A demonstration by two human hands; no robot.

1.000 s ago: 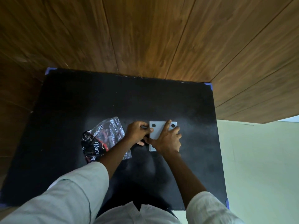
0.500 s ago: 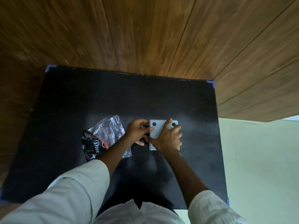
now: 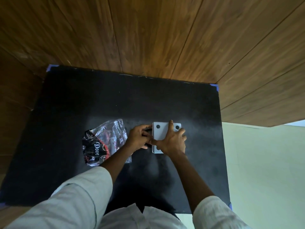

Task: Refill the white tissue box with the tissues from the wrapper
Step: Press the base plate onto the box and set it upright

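Two hands stayed on the white tissue box (image 3: 160,133), mid-right on the black mat (image 3: 82,100), as half a second before. Your right hand (image 3: 173,142) lay flat, fingers spread over its top. Your left hand (image 3: 138,139) curled against its left edge; grip unclear. Wrapper (image 3: 105,142) lay unmoved, just left.

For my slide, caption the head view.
Both hands, left and right, work at the white tissue box on a black mat, crumpled wrapper beside.
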